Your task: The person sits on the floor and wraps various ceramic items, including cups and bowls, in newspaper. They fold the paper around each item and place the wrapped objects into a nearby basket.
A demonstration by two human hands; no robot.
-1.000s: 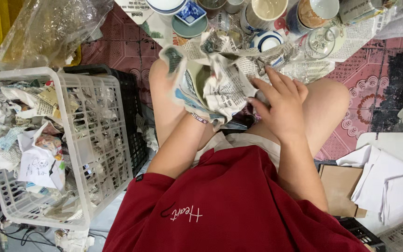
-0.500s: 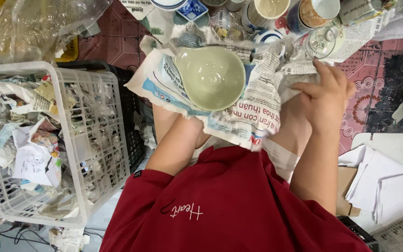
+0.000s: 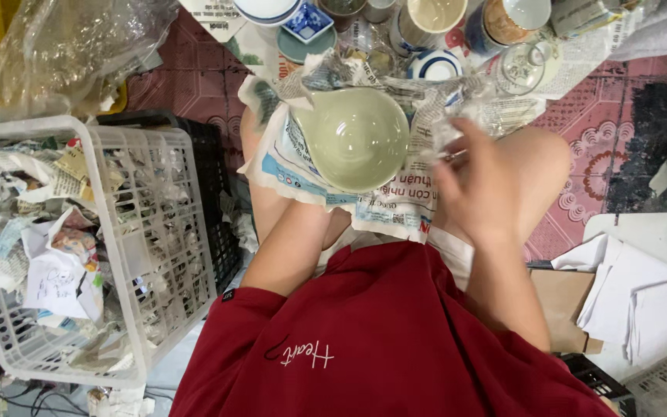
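A pale green ceramic bowl (image 3: 357,135) sits open side up on a spread sheet of newspaper (image 3: 395,205) over my lap. My left hand is hidden beneath the paper and holds the bowl up from below; only its forearm (image 3: 291,247) shows. To the right of the bowl, my right hand (image 3: 476,185) is blurred, with its fingers closed on the crumpled right edge of the newspaper.
A white plastic basket (image 3: 160,255) of crumpled newspaper stands at my left, with a black crate (image 3: 214,193) behind it. Several cups and bowls (image 3: 426,19) and a stemmed glass (image 3: 523,66) crowd the floor ahead. White paper sheets (image 3: 642,297) lie at the right.
The newspaper bundle held in both hands has been opened, baring the green bowl. My right hand has pulled the paper's right side outward and moved down beside the bowl.
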